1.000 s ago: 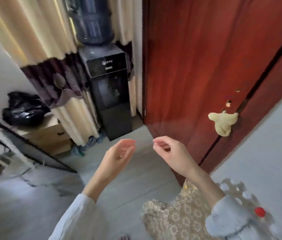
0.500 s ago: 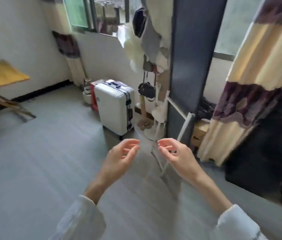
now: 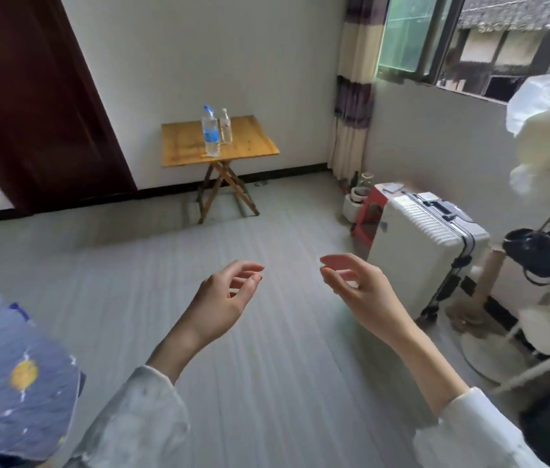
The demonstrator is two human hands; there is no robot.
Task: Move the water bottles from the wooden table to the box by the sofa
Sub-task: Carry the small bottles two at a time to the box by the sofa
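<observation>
Two water bottles upright on the wooden bench (image 3: 179, 146) against the far wall: the blue-labelled bottle (image 3: 210, 131) in front, the smaller clear bottle (image 3: 226, 126) just beside it; left hand (image 3: 224, 298) and right hand (image 3: 356, 288) raised over the grey floor (image 3: 131, 282), fingers loosely curled, both empty, well apart from the bench; white suitcase (image 3: 425, 244) at right.

Head view — high, facing forward-down across the floor (image 3: 266, 332).
</observation>
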